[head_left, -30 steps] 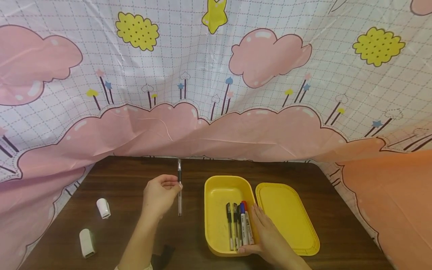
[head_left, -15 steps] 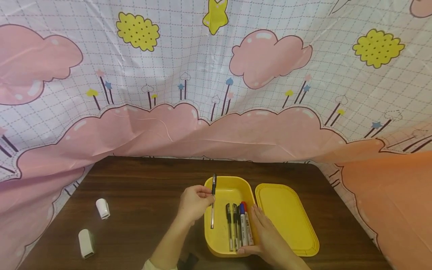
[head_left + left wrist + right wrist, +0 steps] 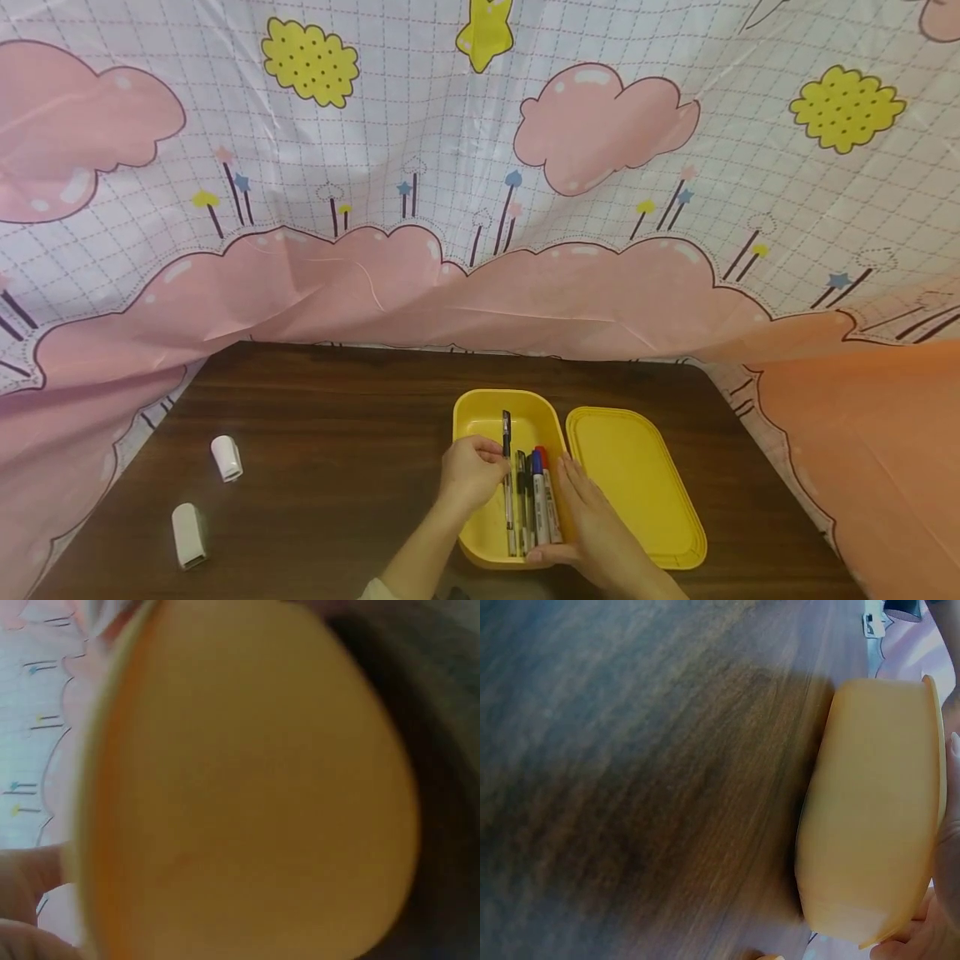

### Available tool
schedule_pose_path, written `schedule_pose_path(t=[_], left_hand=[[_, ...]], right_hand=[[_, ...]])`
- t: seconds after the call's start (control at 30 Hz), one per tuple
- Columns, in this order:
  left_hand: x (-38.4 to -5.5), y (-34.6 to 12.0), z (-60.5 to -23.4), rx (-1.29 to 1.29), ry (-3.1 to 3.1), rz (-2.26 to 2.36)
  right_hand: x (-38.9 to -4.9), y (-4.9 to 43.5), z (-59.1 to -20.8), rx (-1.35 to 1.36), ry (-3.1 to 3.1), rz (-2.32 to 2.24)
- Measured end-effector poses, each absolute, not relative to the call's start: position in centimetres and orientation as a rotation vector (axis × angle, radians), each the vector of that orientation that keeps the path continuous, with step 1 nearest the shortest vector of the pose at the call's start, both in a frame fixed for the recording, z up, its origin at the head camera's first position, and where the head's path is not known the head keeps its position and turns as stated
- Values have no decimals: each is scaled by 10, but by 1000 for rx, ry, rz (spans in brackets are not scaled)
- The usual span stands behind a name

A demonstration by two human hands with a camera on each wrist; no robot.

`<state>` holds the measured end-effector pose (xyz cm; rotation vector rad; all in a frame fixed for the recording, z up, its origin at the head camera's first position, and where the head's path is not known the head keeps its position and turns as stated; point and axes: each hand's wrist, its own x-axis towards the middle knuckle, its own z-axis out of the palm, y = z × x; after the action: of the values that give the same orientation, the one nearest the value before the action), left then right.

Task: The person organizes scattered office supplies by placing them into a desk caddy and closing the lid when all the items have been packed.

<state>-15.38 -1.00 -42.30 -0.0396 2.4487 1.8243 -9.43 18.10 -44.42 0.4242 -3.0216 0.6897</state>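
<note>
In the head view, my left hand [image 3: 471, 473] pinches a clear-barrelled gel pen [image 3: 507, 429] with a black cap between thumb and fingers. The pen points away from me, over the left part of the yellow box [image 3: 468, 533]. Beside it in the box lie black-capped gel pens [image 3: 521, 492], a blue-capped marker [image 3: 539, 500] and a red-capped marker [image 3: 551, 500]. My right hand [image 3: 600, 529] rests against the box's near right corner, fingers straight along its right side, thumb across the near rim. The left wrist view shows the box wall [image 3: 255, 787] blurred, hiding the pens.
A yellow lid [image 3: 637, 487] lies flat right of the box. Two small white objects [image 3: 227, 458] lie at the left of the dark wooden table [image 3: 322, 433], one nearer to me than the other. A patterned curtain [image 3: 450, 300] hangs behind the table.
My left hand has carried the gel pen rightward from the bare table and brought it over the box, close to the other pens. My right hand has stayed at the box.
</note>
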Motion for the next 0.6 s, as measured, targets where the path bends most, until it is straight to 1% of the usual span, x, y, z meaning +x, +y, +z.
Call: schedule_pose_path(t=[0.2,0.6], left_hand=[[-154,-1,-437,-70,2513,1787],[-156,10,-448,-85,2581,1688]], right_hand=[[-95,182,-445,452,-3026,654],[-97,182,-444,480,-3014,636]])
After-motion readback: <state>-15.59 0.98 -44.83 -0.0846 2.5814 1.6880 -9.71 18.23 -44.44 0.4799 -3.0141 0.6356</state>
